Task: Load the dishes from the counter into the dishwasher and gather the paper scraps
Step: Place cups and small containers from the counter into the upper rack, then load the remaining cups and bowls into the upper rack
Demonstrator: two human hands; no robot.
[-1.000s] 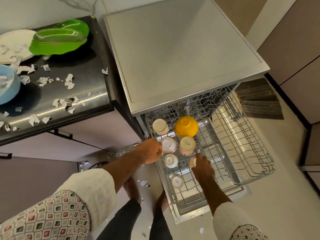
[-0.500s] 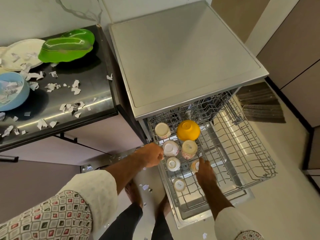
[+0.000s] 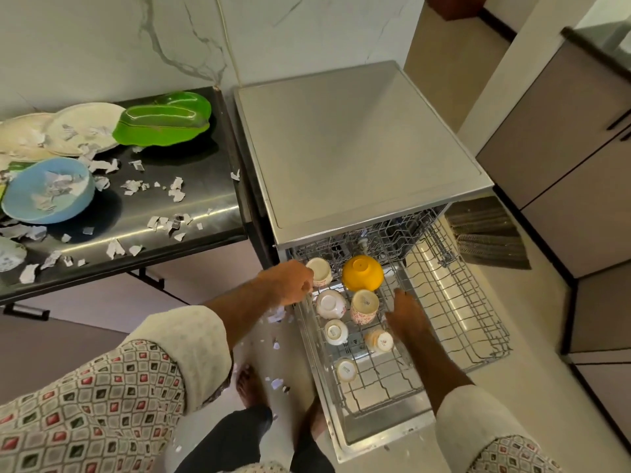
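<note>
Head view, the only one.

- Dishwasher rack pulled out. In its left half, mouths down: yellow bowl and six small cups, the nearest-right one tilted.
- Left hand sat at the rack's left rim with fingers curled under; whether they clamped the wire could not be told.
- Right hand lay over the rack wires just beside the tilted cup, fingers straight and loosely spread, holding nothing.
- Counter held the blue bowl, green dish and white plates, all well apart from the rack. Paper scraps lay across the counter and in the dishes, with some on the floor.

Judgement: cups loaded, larger dishes pending. The next move calls for turning to the counter, tipping the scraps out of a dish, then slotting it into the rack's free right half.
</note>
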